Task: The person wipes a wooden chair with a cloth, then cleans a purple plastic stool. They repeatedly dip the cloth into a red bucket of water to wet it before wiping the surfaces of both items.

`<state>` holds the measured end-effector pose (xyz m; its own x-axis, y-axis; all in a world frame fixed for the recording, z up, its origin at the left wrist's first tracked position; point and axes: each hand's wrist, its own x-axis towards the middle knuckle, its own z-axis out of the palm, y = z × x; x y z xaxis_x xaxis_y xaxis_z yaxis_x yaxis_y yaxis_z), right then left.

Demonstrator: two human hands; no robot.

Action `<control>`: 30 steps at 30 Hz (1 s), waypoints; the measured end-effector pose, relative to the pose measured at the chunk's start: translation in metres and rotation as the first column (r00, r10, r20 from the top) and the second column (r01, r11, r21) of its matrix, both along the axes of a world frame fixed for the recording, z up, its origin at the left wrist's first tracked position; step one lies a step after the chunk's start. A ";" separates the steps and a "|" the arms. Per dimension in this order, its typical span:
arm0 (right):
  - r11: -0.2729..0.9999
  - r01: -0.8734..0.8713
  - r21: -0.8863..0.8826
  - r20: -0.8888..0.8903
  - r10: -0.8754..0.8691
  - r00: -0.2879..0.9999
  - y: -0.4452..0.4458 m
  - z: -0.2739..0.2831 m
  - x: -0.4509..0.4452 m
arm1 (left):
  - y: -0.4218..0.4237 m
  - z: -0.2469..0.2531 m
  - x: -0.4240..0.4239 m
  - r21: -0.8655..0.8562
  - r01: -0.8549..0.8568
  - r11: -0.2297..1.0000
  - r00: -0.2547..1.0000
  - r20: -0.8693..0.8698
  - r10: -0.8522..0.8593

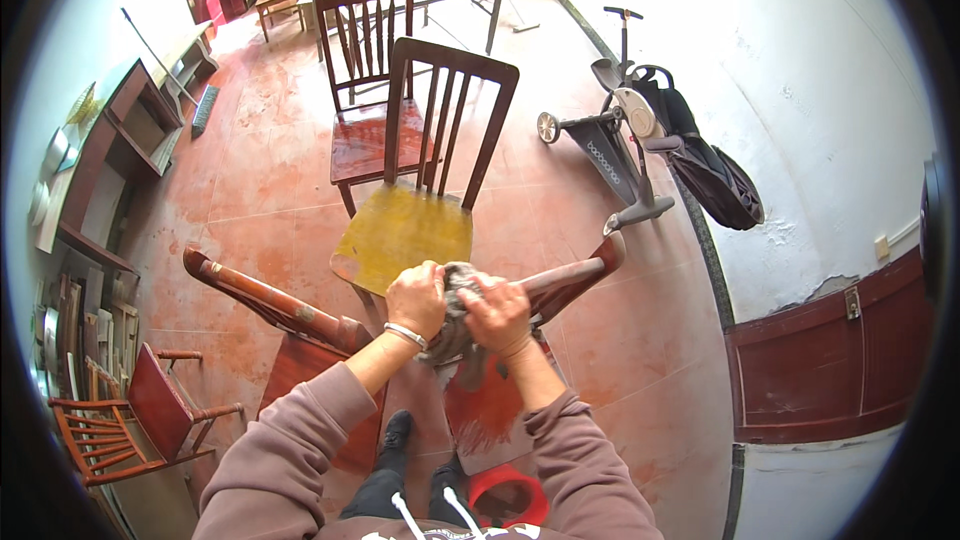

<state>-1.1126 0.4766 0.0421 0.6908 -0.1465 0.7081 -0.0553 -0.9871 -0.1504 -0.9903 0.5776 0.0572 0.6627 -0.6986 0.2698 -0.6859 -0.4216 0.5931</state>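
A bunched grey cloth (452, 315) is gripped between my two hands. My left hand (415, 301), with a pale band at the wrist, closes on its left side. On its right side are the fingers of my right hand (499, 313). Just beyond my hands stands a wooden chair with a worn yellow seat (409, 229). A chair with a reddish back (281, 307) is to the left. Another wooden chair's top rail (574, 274) reaches out to the right; its red seat (487, 401), with a pale worn part, lies below my right hand.
By my feet sits a red plastic bucket (538, 491). A glossy dark-red chair (367, 139) stands behind the yellow-seated one. A child's tricycle (622, 142) and a black bag (709, 172) are near the right wall. On the left are a tipped chair (161, 405), wooden shelving (112, 135) and a broom (204, 112).
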 end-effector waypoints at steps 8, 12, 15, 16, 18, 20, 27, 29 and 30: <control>0.893 0.419 -0.165 -0.062 -0.434 0.899 -0.124 0.001 -0.074 | 0.000 0.007 -0.003 -0.026 -0.003 1.000 0.998 -0.064 0.001; 0.723 0.656 0.217 0.068 -0.682 0.728 -0.099 -0.007 -0.045 | -0.002 0.009 -0.006 -0.083 -0.047 0.995 0.994 -0.103 0.038; 0.803 0.587 0.101 0.012 -0.591 0.806 -0.018 -0.009 0.008 | 0.004 0.006 0.006 -0.130 -0.116 0.985 0.982 -0.161 0.095; 0.817 0.561 0.133 -0.029 -0.563 0.826 0.009 -0.005 0.018 | 0.000 0.001 0.008 -0.204 -0.155 0.967 0.976 -0.186 0.118; 0.823 0.488 0.290 -0.039 -0.499 0.866 0.060 -0.017 0.030 | -0.002 -0.005 0.007 -0.287 -0.192 0.939 0.962 -0.246 0.121; 0.751 0.316 0.580 0.094 -0.447 0.889 0.099 -0.003 0.038 | 0.000 -0.006 0.004 -0.309 -0.213 0.927 0.930 -0.353 0.097; 0.911 0.005 0.412 -0.074 0.028 0.997 0.066 0.035 -0.004 | 0.008 -0.016 0.008 -0.317 -0.160 0.935 0.908 -0.419 0.013; 0.898 0.000 0.440 -0.101 0.049 0.994 0.067 0.037 -0.017 | 0.006 -0.020 0.007 -0.311 -0.188 0.932 0.905 -0.422 0.042; 0.892 0.001 0.451 -0.117 0.058 0.991 0.070 0.036 -0.027 | 0.005 -0.020 0.006 -0.291 -0.184 0.939 0.913 -0.405 0.053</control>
<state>-1.1394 0.5465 0.0776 0.7773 -0.4078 0.4791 -0.0759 -0.8167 -0.5720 -0.9848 0.5823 0.0367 0.8318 -0.5287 0.1688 -0.3322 -0.2307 0.9145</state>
